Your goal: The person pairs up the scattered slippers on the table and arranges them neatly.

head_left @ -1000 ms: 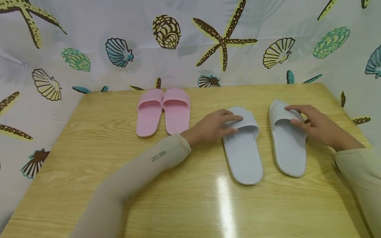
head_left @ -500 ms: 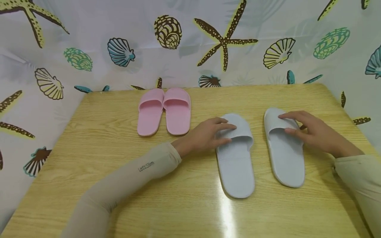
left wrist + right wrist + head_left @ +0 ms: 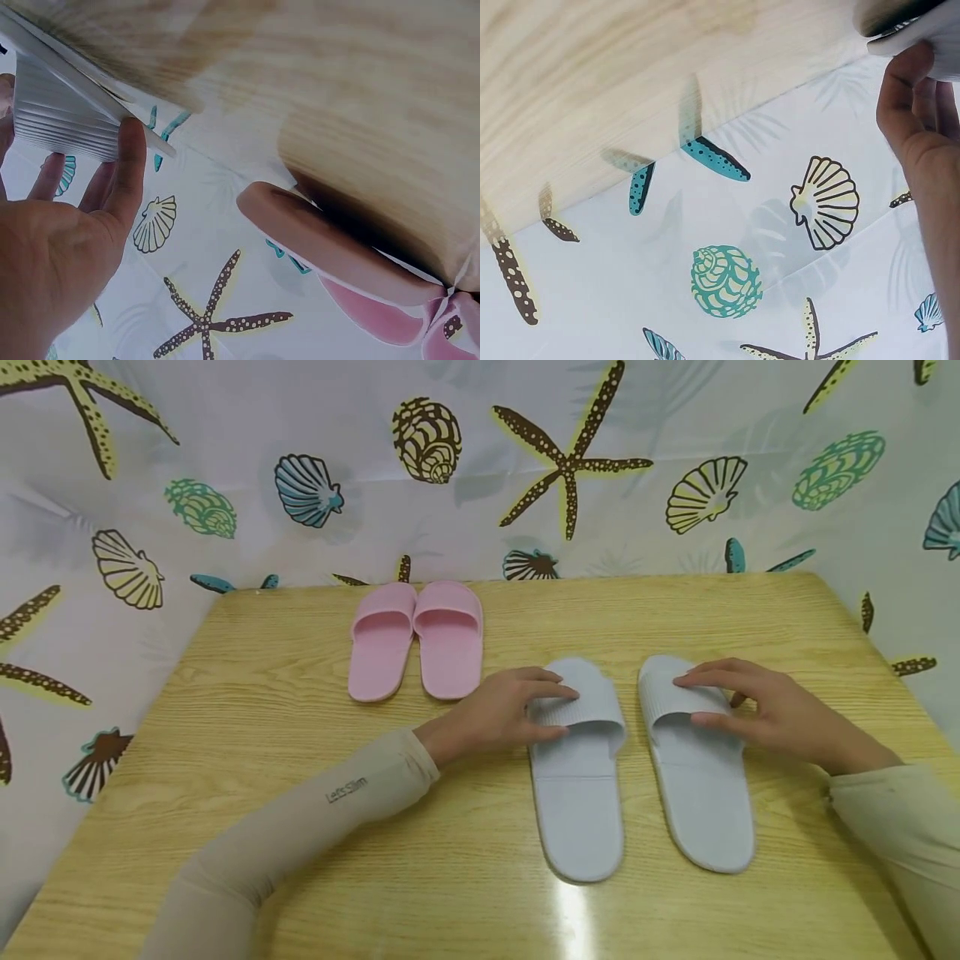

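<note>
Both white slippers had shifted nearer and a bit left since the earlier frames, hands along with them; gap at the straps narrower, pink pair unmoved. The left white foam-looking slide slipper with a ribbed strap [image 3: 577, 810] was right of centre, toe far, heel near. The matching right white foam-looking slide slipper [image 3: 705, 793] sat just beside it, not touching, toe angled left. Whether the soles were flat on the table or slightly off it, I couldn't tell.

The left hand [image 3: 495, 714] gripped its slipper at the strap from the left, thumb apart from the fingers with the slipper between them. The right hand [image 3: 783, 714] did likewise from the right, index finger across the strap; its other fingers were partly hidden.

Step in hand, as I judged it: drawing the white pair nearer and lining it up. The next move seemed to call for keeping both grips, turning the right toe straighter and closing the gap.

Farther out, the pair of smooth pink slide slippers [image 3: 450, 656] stood far left of the whites, side by side. All on the yellowish wood-grain table [image 3: 420, 877]; white seashell-print cloth [image 3: 465, 543] behind.
</note>
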The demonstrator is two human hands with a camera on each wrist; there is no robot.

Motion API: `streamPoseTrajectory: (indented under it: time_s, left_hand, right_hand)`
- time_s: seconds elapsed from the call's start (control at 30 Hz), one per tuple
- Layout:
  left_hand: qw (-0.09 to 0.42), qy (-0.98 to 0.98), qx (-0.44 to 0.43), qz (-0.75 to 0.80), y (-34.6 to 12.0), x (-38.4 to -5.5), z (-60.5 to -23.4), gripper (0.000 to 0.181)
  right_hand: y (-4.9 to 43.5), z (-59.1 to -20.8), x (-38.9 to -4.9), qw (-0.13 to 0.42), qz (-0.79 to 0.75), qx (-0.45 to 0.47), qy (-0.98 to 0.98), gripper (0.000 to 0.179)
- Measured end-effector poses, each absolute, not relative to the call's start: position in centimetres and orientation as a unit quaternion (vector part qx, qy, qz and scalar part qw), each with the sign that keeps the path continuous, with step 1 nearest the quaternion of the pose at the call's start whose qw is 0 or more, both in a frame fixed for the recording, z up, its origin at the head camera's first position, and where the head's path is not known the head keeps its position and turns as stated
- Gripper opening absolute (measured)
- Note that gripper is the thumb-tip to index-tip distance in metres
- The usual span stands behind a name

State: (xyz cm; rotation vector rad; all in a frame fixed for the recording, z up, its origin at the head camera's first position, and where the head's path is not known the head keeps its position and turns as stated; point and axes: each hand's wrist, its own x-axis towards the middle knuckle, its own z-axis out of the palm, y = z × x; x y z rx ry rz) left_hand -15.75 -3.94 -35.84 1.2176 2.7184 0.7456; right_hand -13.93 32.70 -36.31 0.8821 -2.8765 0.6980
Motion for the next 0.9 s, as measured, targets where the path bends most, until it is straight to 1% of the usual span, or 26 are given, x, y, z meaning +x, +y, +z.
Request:
streamPoseTrajectory:
  time_s: [0.3,0.47,0.63,0.9]
  left_hand:
    - [0.021,0.883,0.391,0.258,-5.1,-15.1,-36.2,0.044]
    - [0.027,0.888,0.381,0.257,-5.6,-14.9,-36.4,0.045]
    - [0.030,0.889,0.377,0.257,-5.8,-14.8,-36.3,0.046]
    - [0.012,0.890,0.375,0.259,-6.2,-14.6,-36.2,0.045]
  right_hand:
    - [31.4,-36.0,-13.7,0.016,0.219,0.275,-0.936,0.055]
    - [30.9,-35.8,-13.6,0.003,0.222,0.272,-0.936,0.054]
    - [30.5,-36.0,-13.6,0.013,0.217,0.283,-0.934,0.054]
    - [29.0,-36.3,-13.8,0.024,0.217,0.309,-0.926,0.055]
